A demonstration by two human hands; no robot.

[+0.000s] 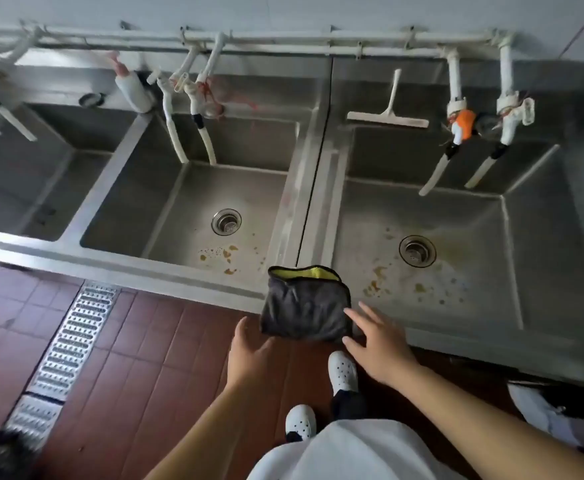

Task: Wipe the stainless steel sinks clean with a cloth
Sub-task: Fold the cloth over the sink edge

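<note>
A folded dark grey cloth (305, 306) with a yellow inner side hangs over the front rim of the steel sinks, where the middle basin (166, 216) and the right basin (532, 244) meet. Both basins show orange-brown stains near their drains. My left hand (249, 355) is open just below the cloth's lower left corner, fingers spread, not clearly touching it. My right hand (377, 344) is open at the cloth's lower right edge, fingertips at or on the fabric.
A third basin (17, 188) lies at the far left. White pipes and taps (200, 98) hang over the basins. A white squeegee (389, 112) leans on the back ledge. A metal floor drain grate (76, 334) runs across the red tiles. My white shoes (342, 372) stand below.
</note>
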